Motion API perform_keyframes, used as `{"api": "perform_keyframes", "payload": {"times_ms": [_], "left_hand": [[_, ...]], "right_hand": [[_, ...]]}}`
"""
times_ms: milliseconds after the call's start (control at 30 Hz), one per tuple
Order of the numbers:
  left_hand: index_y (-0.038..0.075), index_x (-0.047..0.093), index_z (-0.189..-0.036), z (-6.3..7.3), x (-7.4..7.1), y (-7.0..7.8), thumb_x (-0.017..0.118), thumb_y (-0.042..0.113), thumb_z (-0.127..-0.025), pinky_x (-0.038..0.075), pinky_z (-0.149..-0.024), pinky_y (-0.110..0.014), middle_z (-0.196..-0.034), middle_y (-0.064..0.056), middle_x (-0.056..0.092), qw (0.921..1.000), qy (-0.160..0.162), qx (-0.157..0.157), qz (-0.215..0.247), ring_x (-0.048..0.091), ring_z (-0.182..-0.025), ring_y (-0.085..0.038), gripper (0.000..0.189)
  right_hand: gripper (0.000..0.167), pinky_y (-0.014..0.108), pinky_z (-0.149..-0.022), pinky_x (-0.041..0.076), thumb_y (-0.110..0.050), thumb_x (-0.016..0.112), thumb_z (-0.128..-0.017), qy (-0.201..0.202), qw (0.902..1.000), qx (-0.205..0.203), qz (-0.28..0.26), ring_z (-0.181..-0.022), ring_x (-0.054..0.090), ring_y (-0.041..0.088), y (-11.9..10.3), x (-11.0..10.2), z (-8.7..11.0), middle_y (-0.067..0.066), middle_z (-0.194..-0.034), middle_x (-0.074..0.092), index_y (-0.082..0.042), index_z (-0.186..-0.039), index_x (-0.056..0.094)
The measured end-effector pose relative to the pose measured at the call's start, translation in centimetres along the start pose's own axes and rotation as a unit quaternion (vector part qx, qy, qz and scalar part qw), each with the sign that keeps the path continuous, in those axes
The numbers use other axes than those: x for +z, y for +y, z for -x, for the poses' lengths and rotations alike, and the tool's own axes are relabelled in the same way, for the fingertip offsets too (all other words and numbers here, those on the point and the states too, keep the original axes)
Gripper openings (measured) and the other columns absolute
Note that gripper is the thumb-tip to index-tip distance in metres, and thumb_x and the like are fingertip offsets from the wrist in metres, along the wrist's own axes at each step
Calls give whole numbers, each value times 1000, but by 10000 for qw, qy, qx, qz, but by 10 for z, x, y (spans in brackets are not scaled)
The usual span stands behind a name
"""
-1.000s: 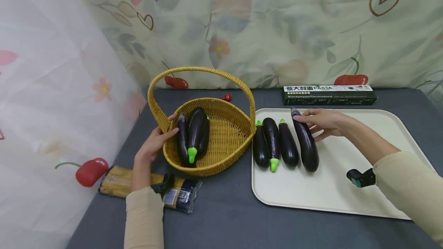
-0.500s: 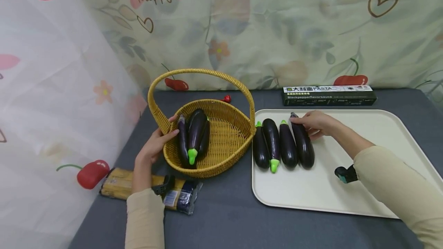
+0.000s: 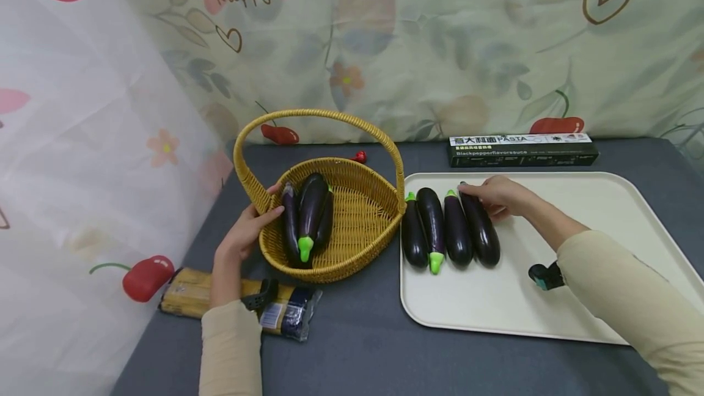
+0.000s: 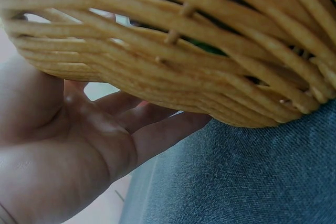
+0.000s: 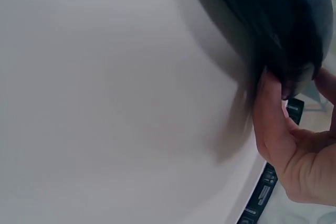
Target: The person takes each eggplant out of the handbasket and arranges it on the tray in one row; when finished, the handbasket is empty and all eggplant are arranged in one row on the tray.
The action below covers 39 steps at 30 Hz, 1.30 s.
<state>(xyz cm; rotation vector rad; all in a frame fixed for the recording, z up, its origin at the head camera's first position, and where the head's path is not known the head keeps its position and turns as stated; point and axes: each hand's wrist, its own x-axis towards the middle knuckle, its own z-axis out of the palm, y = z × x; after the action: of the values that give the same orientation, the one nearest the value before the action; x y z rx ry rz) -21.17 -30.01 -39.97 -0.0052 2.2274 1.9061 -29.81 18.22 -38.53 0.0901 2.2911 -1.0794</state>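
Note:
My left hand [image 3: 244, 232] grips the left side of a yellow wicker basket [image 3: 365, 225], its thumb over the rim. In the left wrist view, fingers [image 4: 168, 136] lie against the woven wall [image 4: 157, 72] from outside. Inside the basket are three dark eggplants [image 3: 312, 209], close together on the left. On the white tray [image 3: 528, 307], my right hand [image 3: 508, 194] pinches the far end of an eggplant [image 3: 482, 237]. That eggplant lies at the right end of a row of eggplants [image 3: 458, 231]. The right wrist view shows thumb and fingers at the eggplant's tip [image 5: 296, 80].
A dark pasta box [image 3: 522, 153] stands behind the tray. A bag of dry noodles [image 3: 184, 292] lies under my left forearm. A small red object [image 3: 360, 156] sits behind the basket. Printed cloth [image 3: 385, 47] hangs along the back and left.
My right hand has moved left with the pinched eggplant, bringing it alongside the others in the row. My left hand and the basket have stayed put.

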Motion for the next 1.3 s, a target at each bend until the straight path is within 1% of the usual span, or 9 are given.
{"api": "perform_keyframes", "payload": {"times_ms": [167, 367, 467, 600, 700, 833, 967, 1100, 1300], "left_hand": [[26, 24, -153, 1, 0, 0, 56, 28, -98, 40, -95, -44, -152, -13, 25, 10000, 5, 0, 4, 35, -130, -33, 64], [26, 23, -153, 2, 0, 2, 57, 28, -98, 44, -91, -40, -150, -14, 27, 10000, 21, -26, 27, 37, -128, -34, 65], [26, 23, -154, 3, 0, 2, 56, 27, -98, 45, -89, -38, -150, -15, 27, 10000, 25, -38, 41, 38, -128, -34, 65], [25, 22, -154, 4, 1, 2, 56, 27, -98, 46, -88, -36, -150, -14, 27, 10000, 33, -37, 49, 38, -128, -34, 65], [25, 23, -154, 4, 1, 2, 57, 27, -98, 46, -88, -36, -150, -14, 27, 10000, 42, -35, 46, 38, -128, -34, 66], [25, 23, -154, 3, 1, 2, 57, 28, -97, 45, -89, -36, -151, -13, 26, 10000, 49, -51, 37, 37, -129, -34, 66], [25, 22, -154, 3, 1, 2, 57, 28, -98, 45, -90, -37, -152, -13, 25, 10000, 40, -60, 24, 37, -129, -34, 66], [25, 22, -154, 2, 2, 3, 57, 28, -98, 45, -89, -37, -152, -13, 26, 10000, 48, -66, 28, 37, -129, -34, 66], [25, 22, -154, 1, 2, 2, 57, 28, -97, 45, -89, -36, -152, -12, 25, 10000, 69, -50, 39, 37, -129, -33, 67]], "right_hand": [[50, 30, -64, 50, -48, 49, -96, -183, 9997, -11, -141, -69, 53, 16, 2, -4, 3, 7, -85, 52, 1, -101, 55], [52, 30, -64, 49, -49, 48, -97, -339, 9991, -57, -235, -65, 57, 13, 7, -7, 5, 3, -78, 59, 2, -106, 57], [55, 30, -64, 50, -49, 47, -98, -404, 9989, -105, -234, -64, 60, 12, 9, -9, 6, 3, -79, 62, 4, -110, 54], [66, 31, -66, 52, -50, 43, -99, -446, 9987, -127, -227, -66, 62, 13, 12, -15, 8, 6, -84, 62, 11, -125, 44], [72, 32, -68, 53, -50, 41, -99, -424, 9987, -86, -267, -68, 62, 15, 14, -21, 10, 9, -87, 61, 14, -132, 37], [73, 33, -71, 54, -50, 42, -99, -365, 9987, -134, -323, -73, 62, 16, 16, -34, 14, 12, -92, 61, 13, -135, 36], [79, 36, -75, 53, -55, 44, -96, -346, 9982, -379, -311, -82, 63, 19, 13, -48, 20, 17, -102, 61, 13, -136, 36], [79, 41, -79, 52, -55, 46, -96, -500, 9954, -788, -235, -94, 63, 25, 5, -57, 29, 21, -112, 59, 12, -138, 34], [72, 42, -86, 49, -50, 47, -98, -790, 9888, -1265, -107, -111, 56, 35, -8, -52, 45, 25, -123, 55, 8, -138, 35]]}}
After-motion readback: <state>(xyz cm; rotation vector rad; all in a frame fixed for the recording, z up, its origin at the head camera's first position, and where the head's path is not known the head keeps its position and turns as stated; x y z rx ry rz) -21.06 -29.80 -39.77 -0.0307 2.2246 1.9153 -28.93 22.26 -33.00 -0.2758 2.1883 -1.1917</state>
